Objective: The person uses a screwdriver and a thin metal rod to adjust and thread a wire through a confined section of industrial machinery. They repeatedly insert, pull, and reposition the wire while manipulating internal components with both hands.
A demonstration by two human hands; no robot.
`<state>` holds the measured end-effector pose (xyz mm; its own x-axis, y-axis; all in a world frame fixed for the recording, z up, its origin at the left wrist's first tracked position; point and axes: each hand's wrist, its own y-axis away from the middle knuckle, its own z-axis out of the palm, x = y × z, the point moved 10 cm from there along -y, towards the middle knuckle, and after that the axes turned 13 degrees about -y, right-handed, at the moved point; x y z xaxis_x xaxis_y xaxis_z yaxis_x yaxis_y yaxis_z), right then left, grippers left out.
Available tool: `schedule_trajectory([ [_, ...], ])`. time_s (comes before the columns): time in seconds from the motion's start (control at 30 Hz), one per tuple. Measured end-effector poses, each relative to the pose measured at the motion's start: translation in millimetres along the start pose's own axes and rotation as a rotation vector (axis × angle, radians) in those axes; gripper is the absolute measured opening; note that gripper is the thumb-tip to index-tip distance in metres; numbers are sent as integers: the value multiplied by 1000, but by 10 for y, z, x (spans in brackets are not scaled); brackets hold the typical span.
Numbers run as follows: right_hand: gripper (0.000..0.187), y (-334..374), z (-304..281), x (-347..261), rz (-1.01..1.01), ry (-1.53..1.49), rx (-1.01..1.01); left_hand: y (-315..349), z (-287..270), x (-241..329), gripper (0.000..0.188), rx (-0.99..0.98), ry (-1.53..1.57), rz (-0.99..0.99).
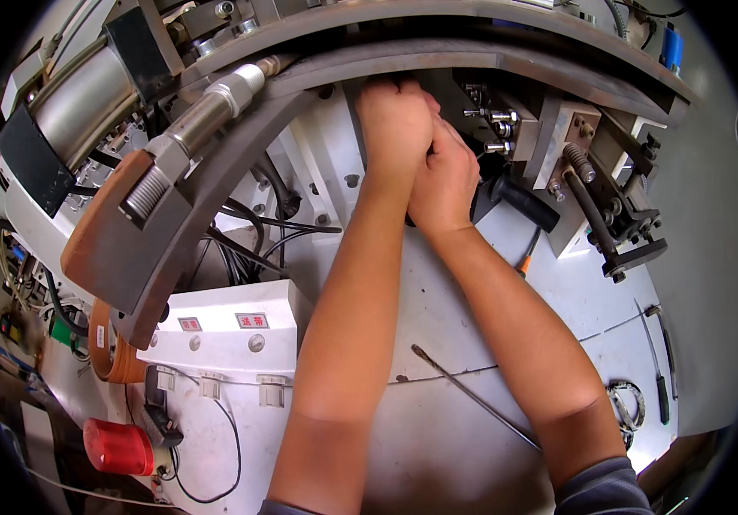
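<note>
My left hand [396, 124] reaches in under a curved dark metal plate [438, 60]. Its fingers are closed, and their tips are hidden beneath the plate's edge. Pressed against it from the right is my right hand [448, 182], also closed, its fingers curled at the left hand's side. What either hand grips is out of sight. Just right of the right hand lies a black cylindrical part [525, 202], and below it a tool with an orange handle [526, 260]. Bolts and fittings [499, 129] stick out of a metal block close to the fingers.
A long metal rod [472, 395] lies between my forearms. Bottom left are a white control box [223, 330], a red beacon [117, 446] and a black adapter with cable [160, 421]. A spring-and-lever bracket [609, 197] juts out at right, beyond which lies a black-handled screwdriver [662, 399].
</note>
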<state>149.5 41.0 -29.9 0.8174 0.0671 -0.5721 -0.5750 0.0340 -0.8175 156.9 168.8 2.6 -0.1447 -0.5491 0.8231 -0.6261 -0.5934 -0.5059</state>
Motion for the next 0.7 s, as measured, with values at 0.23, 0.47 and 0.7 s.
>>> schedule_trajectory([
  [0.23, 24, -61, 92, 77, 214, -56, 2, -184, 57, 11, 32, -95, -228, 126],
  [0.47, 24, 3, 134, 190, 222, -269, 7, -194, 96, -109, 31, -117, -339, -3],
  [0.7, 27, 35, 119, 91, 202, -243, 31, -146, 40, -35, 29, -130, -323, 24],
])
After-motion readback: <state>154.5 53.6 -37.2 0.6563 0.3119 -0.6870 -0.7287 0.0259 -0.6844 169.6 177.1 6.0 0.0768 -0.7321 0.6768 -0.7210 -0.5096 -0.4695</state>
